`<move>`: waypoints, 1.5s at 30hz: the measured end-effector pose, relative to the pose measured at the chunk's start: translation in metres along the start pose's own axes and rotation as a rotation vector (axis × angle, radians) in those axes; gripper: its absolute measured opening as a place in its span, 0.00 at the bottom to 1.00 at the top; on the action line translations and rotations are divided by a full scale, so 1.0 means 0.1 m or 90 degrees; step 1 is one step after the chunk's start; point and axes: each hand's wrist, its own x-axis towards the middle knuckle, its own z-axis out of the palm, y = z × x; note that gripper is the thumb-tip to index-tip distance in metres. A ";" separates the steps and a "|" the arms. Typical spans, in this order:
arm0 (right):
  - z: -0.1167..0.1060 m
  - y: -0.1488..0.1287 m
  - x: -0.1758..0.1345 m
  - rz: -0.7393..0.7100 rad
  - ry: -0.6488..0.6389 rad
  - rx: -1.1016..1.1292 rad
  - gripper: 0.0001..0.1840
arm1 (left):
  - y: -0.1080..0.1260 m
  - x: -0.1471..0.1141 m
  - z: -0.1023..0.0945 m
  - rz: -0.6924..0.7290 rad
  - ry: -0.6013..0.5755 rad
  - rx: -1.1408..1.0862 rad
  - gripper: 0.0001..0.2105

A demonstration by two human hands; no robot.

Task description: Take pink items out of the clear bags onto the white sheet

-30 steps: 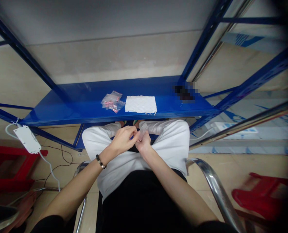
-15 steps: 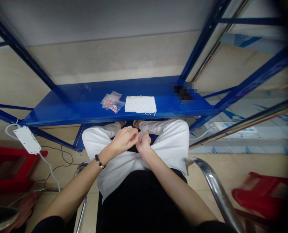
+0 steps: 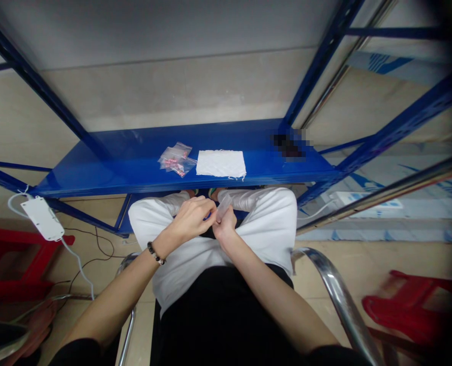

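Your right grip (image 3: 226,223) pinches the clear plastic (image 3: 224,205), slanting lengthwise away rightward; your left grip (image 3: 196,216), hold unclear, curls just left of it.

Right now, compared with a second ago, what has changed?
Very little: the left hand has shifted its fingers slightly beside the clear plastic. The right hand keeps its grip on it; the plastic bags and white cloth stay put.

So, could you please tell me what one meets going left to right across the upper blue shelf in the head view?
Clear plastic bags with pink pieces, white cloth, then a dark pixelated item.
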 end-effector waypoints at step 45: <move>0.05 0.02 -0.11 -0.033 -0.046 -0.049 0.18 | 0.02 -0.01 0.06 -0.023 0.017 -0.147 0.12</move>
